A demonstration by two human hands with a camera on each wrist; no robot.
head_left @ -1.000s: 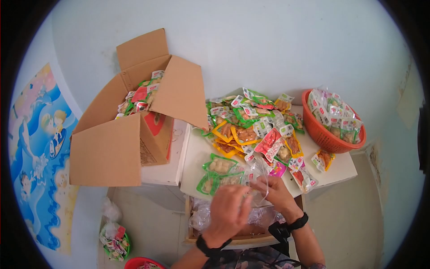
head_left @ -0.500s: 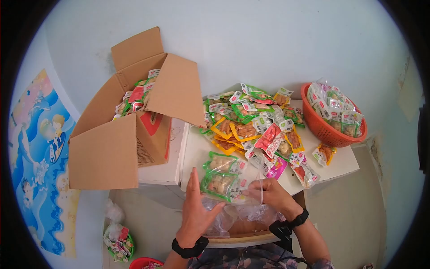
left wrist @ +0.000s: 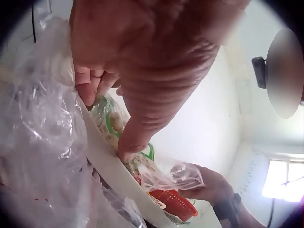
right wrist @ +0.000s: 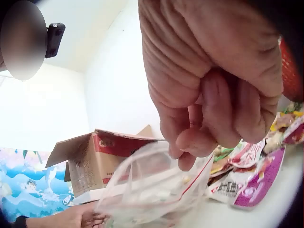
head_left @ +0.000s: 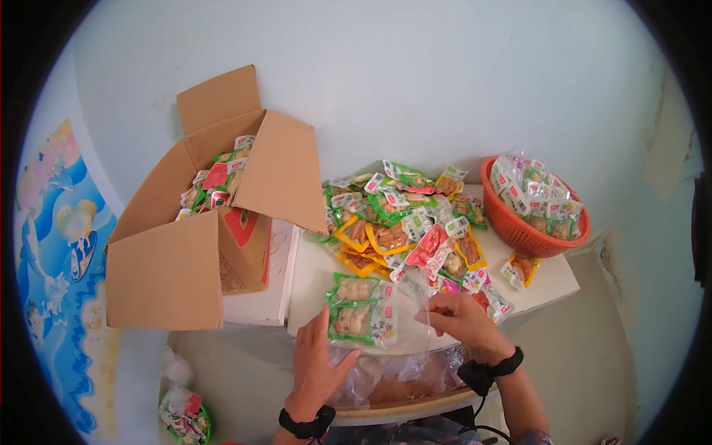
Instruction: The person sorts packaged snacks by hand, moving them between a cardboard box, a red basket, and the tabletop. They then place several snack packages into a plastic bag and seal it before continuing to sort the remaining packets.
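Observation:
Two green-edged snack packets (head_left: 351, 322) lie one above the other inside a clear zip bag (head_left: 410, 320) at the table's front edge. My right hand (head_left: 467, 324) pinches the bag's open right end between thumb and fingers. In the right wrist view, the bag's mouth (right wrist: 142, 171) gapes below those fingers, with a red line along its rim. At the packets' left side, my left hand (head_left: 315, 371) rests with straight fingers and the thumb spread. Its thumb (left wrist: 135, 140) lies close to the table edge in the left wrist view.
Behind the bag is a heap of snack packets (head_left: 393, 222). An orange basket (head_left: 512, 222) of packed bags stands on the right, an open cardboard box (head_left: 163, 271) on the left. Below the table edge, an open drawer (head_left: 393, 409) holds clear plastic bags (head_left: 360, 378).
My left hand has come from above the bag down to its left side. The bag with its packets now lies flatter and squarer, while my right hand keeps hold of its right end.

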